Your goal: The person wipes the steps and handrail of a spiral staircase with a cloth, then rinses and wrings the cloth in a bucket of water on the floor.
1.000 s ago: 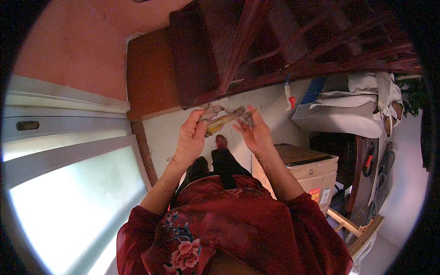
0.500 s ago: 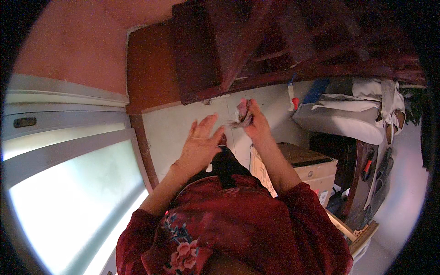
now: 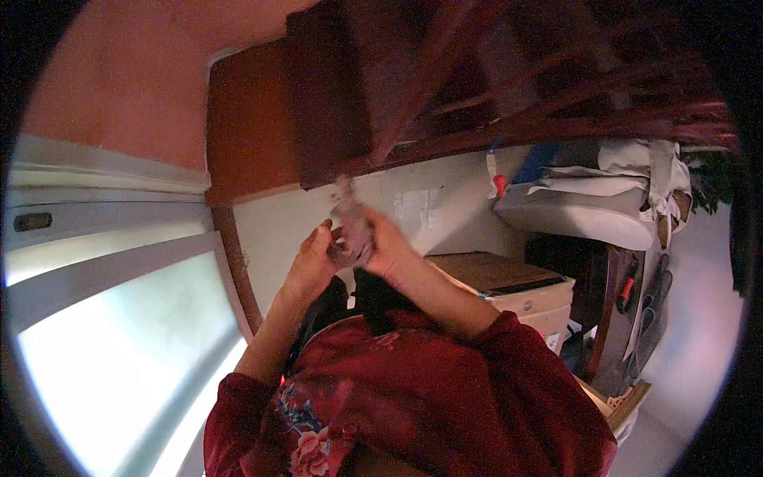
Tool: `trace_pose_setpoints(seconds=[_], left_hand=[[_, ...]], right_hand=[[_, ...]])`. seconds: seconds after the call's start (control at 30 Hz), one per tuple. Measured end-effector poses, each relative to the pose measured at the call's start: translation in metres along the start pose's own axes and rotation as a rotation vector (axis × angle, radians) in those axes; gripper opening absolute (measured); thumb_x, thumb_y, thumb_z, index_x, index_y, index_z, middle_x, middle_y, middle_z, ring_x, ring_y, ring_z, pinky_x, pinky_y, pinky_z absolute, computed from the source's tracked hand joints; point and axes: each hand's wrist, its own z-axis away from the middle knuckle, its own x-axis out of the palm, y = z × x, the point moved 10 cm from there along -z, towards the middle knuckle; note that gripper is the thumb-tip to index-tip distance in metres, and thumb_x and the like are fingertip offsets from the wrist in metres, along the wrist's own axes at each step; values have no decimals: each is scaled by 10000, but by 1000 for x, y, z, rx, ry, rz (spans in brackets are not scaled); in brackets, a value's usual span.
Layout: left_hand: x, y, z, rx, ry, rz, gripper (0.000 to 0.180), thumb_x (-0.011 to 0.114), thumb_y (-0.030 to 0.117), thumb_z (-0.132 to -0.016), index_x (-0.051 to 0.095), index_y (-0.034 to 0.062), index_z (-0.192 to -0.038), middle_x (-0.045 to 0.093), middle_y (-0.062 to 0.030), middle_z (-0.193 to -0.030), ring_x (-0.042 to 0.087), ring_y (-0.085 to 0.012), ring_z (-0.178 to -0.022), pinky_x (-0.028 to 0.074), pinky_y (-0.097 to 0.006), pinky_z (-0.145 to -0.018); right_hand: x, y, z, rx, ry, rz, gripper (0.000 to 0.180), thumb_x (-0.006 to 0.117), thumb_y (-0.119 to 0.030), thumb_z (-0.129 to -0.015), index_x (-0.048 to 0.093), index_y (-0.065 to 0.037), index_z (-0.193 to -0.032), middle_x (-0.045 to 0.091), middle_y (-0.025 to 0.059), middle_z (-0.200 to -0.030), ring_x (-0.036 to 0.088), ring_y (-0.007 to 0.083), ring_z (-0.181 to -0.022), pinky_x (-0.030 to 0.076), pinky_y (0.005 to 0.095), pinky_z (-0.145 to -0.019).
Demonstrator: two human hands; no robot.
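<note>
Floor (image 3: 274,226), pale. Right hand (image 3: 381,248): grasping a blurred bundle (image 3: 347,210). Left hand (image 3: 312,258): close by, grip I cannot tell. I'd steady the bundle from both sides.

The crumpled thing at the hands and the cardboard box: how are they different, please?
The crumpled thing is pinkish grey and small; the cardboard box is tan-brown and much larger. The crumpled thing is in the right hand; the cardboard box stands apart from both hands. The crumpled thing looks shapeless and blurred; the cardboard box has straight edges.
</note>
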Motion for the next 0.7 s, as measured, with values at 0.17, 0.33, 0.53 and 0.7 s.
trace_pose_setpoints(seconds=[0.17, 0.33, 0.53, 0.7], left_hand=[[-5, 16, -5, 161, 199, 100, 264, 439, 152, -897, 462, -2, -1110, 545, -91, -1024, 548, -191, -894, 467, -317, -773], [19, 59, 8, 368, 292, -462, 250, 439, 39, -856, 482, 14, -1101, 547, -118, -1037, 548, -219, -904, 460, -337, -783], [84, 59, 6, 734, 65, -1371, 427, 548, 18, -730, 472, 10, -1150, 249, -247, -1330, 316, -395, -1196, 335, -426, -947], [118, 75, 28, 840, -59, -1398, 585, 620, 61, -672, 421, -24, -1216, -8, -259, -1412, 82, -449, -1290, 200, -426, -1041]], right_hand=[[1, 2, 13, -333, 61, 602, 430, 593, -185, -826, 441, -33, -1199, 559, 69, -994, 542, 158, -895, 469, 310, -748], [-13, -28, 22, -490, 122, 489, 578, 580, -242, -833, 317, -82, -1322, 507, 52, -1112, 492, 138, -974, 443, 297, -768], [14, -38, 27, -679, 5, 590, 528, 437, -307, -893, 246, -103, -1341, 483, 122, -1152, 479, 210, -1027, 430, 313, -817], [-11, -101, 43, -797, 267, 576, 301, 449, -257, -896, 431, -74, -1133, 539, 38, -948, 508, 137, -804, 443, 251, -712]])
